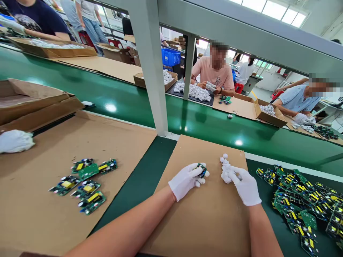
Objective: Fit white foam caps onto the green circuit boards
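Note:
My left hand point(189, 181), in a white glove, is closed on a small green circuit board point(201, 170) with dark components, above a brown cardboard sheet point(198, 221). To its right, a little group of white rounded pieces point(224, 162) lies on the same sheet. My right hand point(244, 185), also gloved in white, is at the near end of that group with thumb and fingers pinched at the pieces. Its fingertips blend with the white pieces, so what they hold is hard to make out.
At right lies a large heap of circuit boards point(300, 196); several more boards point(88, 171) lie on the left cardboard. A gloved hand point(16, 141) shows at far left near a cardboard box point(34, 107). A grey post point(154, 71) stands before the green conveyor belt point(123, 103). Co-workers sit across.

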